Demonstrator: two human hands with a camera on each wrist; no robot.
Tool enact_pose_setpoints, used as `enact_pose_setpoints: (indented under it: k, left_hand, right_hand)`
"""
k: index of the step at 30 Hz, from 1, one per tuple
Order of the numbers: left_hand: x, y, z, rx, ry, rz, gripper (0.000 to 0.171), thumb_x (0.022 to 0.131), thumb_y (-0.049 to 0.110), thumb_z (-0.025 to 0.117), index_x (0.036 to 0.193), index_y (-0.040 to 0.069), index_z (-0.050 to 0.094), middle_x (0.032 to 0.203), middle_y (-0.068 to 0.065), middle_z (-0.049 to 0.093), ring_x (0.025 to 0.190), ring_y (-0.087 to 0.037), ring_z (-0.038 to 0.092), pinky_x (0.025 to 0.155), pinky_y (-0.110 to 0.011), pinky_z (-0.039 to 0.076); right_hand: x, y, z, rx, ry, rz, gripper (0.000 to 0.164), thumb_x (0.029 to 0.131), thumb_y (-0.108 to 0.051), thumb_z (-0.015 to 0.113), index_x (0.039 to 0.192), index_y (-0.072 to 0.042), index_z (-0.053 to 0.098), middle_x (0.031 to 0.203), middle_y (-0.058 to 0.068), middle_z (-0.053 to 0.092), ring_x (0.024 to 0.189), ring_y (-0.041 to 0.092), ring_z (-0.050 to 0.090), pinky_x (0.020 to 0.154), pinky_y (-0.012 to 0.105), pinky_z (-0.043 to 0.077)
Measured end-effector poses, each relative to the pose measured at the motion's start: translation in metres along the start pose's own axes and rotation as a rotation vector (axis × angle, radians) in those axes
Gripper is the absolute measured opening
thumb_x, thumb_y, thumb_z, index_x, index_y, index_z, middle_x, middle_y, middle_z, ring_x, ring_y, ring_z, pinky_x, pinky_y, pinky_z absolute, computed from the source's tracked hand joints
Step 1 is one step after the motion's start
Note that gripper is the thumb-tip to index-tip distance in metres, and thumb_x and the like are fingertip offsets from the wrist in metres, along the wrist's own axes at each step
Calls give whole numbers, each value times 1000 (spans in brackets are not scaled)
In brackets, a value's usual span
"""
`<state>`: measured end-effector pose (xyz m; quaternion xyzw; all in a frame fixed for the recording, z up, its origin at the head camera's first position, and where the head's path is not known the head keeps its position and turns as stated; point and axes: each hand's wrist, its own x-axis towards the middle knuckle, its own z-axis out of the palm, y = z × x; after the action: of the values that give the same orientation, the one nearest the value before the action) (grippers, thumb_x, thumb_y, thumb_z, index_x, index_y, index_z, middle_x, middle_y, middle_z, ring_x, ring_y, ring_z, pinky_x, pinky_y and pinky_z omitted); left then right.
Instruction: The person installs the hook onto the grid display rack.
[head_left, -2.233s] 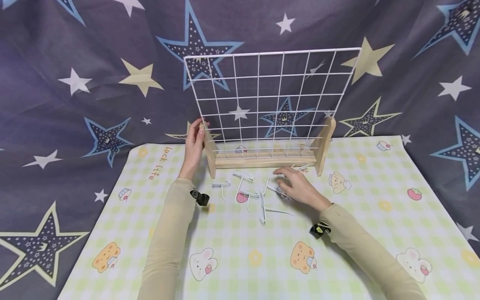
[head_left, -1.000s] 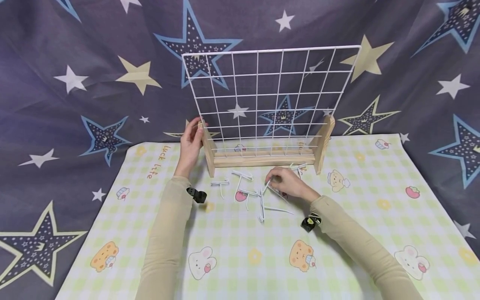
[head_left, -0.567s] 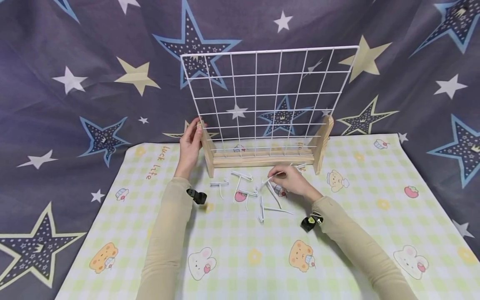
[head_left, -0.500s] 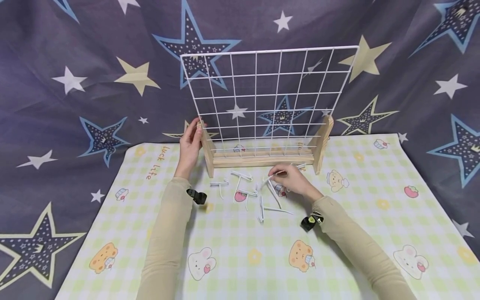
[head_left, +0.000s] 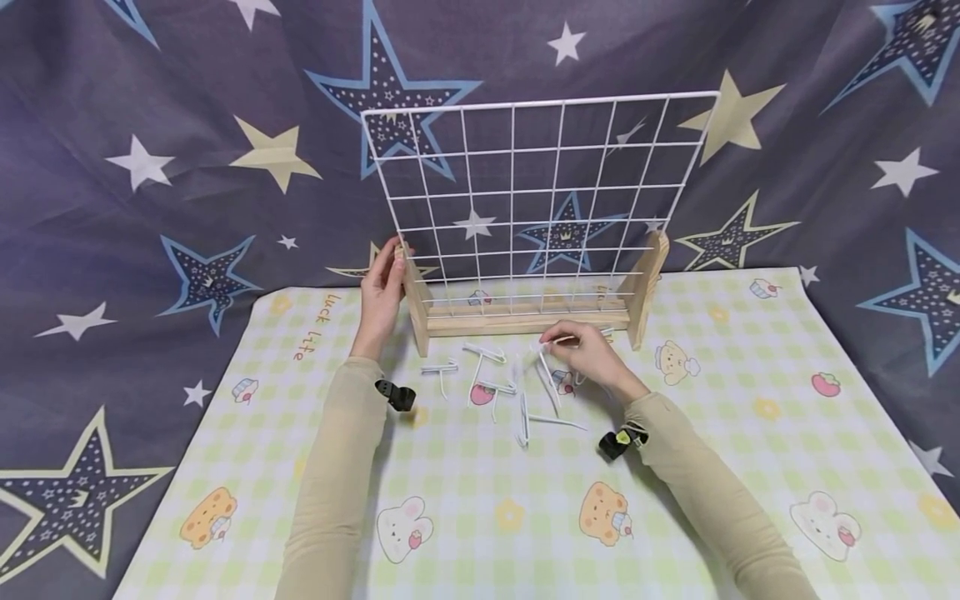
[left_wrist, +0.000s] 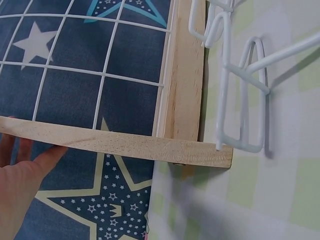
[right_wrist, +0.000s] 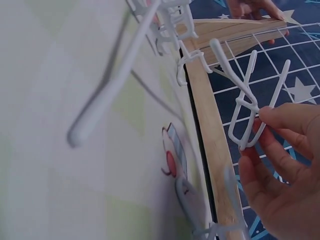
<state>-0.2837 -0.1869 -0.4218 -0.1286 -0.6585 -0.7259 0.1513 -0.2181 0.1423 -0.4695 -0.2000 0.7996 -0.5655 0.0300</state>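
Note:
My left hand (head_left: 381,292) grips the left wooden side post (head_left: 417,304) of a stand, and in the left wrist view its fingers (left_wrist: 44,159) go behind that post. A white wire grid panel (head_left: 540,102) stands upright in the wooden base. Between thumb and fingertips, my right hand (head_left: 594,358) pinches a white wire display hook (right_wrist: 241,101). That hook is off the tablecloth, just in front of the base bar (right_wrist: 206,107). Several more hooks lie loose to its left, among them one hook (head_left: 487,353) near the base and another hook (head_left: 525,419) nearer the front.
A checked tablecloth (head_left: 480,483) with cartoon prints covers the table. Behind the stand hangs a dark star-patterned cloth (head_left: 210,108). Another hook lies partly hidden beneath and behind my right hand. The right wooden side post (head_left: 647,292) stands close by.
My right hand first hovered with loose fingers over the hooks. It then pinched one, drew it away from the pile and raised it slightly. My left hand has stayed on the side post.

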Motion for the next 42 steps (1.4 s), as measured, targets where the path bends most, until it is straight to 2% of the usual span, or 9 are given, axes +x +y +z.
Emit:
enact_pose_setpoints:
  k: [5,9,13,16,19,25,32,37,42]
  left_hand:
    - [0,-1,1,-6,-1,11,45,103,17,47,145,3,41,133,-25,52,109,-15,57,91,-31,51]
    - [1,-3,2,-17,3,30,44,103,16,48,144,3,43,131,-28,52,109,-24,56,81,-23,52]
    - [1,-3,2,-21,3,39,43,102,16,48,144,4,44,130,-29,52,103,-18,58,77,-20,52]
    - [1,-2,2,-15,1,31,44,102,16,48,144,4,44,131,-28,52,100,-11,57,77,-20,51]
    - [2,0,3,-11,-1,8,44,103,16,47,145,5,43,132,-27,52,103,-15,57,80,-23,52]
    - [2,1,2,-4,-2,-26,44,103,11,45,146,3,40,133,-28,50,107,-23,57,94,-44,49]
    - [1,0,-1,14,-12,-13,43,104,11,43,146,2,40,132,-29,50,104,-19,56,80,-27,52]
    - [-1,-1,-1,33,-17,10,44,103,19,46,145,7,42,132,-26,52,107,-21,55,80,-26,52]
    - [-1,-1,-2,36,-18,21,45,102,24,48,145,9,44,130,-21,55,113,-36,52,83,-28,52]
  right_hand:
    - [1,-1,0,17,12,22,13,89,6,64,102,9,67,106,23,65,97,41,62,88,42,52]
    - [-3,-24,-1,20,12,38,15,89,8,62,102,14,64,106,28,64,96,44,61,88,41,52]
    - [-1,-21,0,47,30,54,13,89,6,63,102,11,65,106,24,65,97,42,62,87,34,52]
    - [0,-18,0,73,43,59,13,89,6,64,102,10,66,107,23,65,97,42,62,84,28,52]
    - [-3,-34,-1,89,45,64,14,89,9,62,102,13,65,108,27,63,97,44,60,81,23,51]
    - [-4,-45,-1,111,66,78,16,88,9,62,103,16,63,109,30,62,96,46,60,76,19,49]
    - [-2,-47,0,148,100,83,19,88,8,62,105,16,62,111,30,61,97,46,59,78,20,49]
    - [0,-50,0,141,126,73,18,88,8,62,104,16,63,110,29,62,94,40,60,79,21,50]
    - [1,-52,0,133,153,42,16,87,11,62,103,16,62,104,31,63,92,39,60,79,21,49]
